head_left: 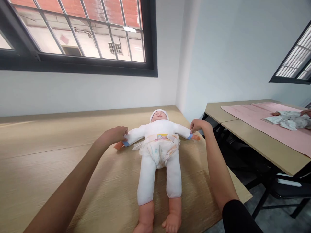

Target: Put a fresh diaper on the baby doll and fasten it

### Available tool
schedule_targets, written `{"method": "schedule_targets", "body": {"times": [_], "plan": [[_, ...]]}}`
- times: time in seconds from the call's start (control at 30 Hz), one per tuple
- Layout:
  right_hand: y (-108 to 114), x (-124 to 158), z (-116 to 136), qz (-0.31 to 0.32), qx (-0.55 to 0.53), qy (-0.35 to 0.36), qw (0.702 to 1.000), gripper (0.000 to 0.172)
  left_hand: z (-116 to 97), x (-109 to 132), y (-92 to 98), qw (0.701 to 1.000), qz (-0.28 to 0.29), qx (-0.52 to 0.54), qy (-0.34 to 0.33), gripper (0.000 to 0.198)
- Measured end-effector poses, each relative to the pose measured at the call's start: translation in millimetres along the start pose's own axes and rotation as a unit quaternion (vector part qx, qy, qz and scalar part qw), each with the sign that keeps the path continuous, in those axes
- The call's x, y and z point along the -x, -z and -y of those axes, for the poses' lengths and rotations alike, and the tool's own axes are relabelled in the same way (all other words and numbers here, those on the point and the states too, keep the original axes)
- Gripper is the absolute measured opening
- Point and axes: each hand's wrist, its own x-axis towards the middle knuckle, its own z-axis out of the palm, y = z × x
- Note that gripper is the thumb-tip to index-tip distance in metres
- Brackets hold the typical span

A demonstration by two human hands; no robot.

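A baby doll [159,129] lies on its back on the wooden table, arms spread and feet towards me. It has a white cloth body, a white cap [151,115] and a printed diaper [159,152] round its hips. My left hand [118,134] is closed at the doll's wrist on the left, by the blue cuff [125,143]. On the other side, my right hand [199,124] pinches at the wrist of the doll's other arm [182,130], beside its blue cuff. My fingertips are partly hidden in both places.
The table [48,168] reaches the wall under a barred window [97,32]. Across a gap at right stands another table [262,136] with a pink cloth [252,113], patterned baby clothes [289,119] and another person's hand [306,112]. A dark chair [286,191] is below it.
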Motion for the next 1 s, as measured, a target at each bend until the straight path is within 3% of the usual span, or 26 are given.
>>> {"method": "schedule_targets", "body": {"times": [0.2, 0.4, 0.7, 1.0], "plan": [[-1, 0, 4, -0.004, -0.016, 0.009, 1.0, 0.009, -6, -1, -3.2, 0.999, -0.011, -0.036, -0.001, 0.002], [-1, 2, 6, -0.009, -0.021, 0.018, 1.0, 0.009, 1, -7, -7.6, 0.998, -0.007, -0.058, -0.009, 0.007], [0, 9, 18, 0.03, -0.011, 0.049, 0.998, 0.014, 3, -13, -10.8, 0.998, -0.004, -0.053, -0.014, 0.003], [-9, -5, 10, 0.046, -0.041, 0.013, 0.998, 0.011, 12, -14, -11.5, 1.0, -0.01, -0.005, -0.016, 0.004]]}}
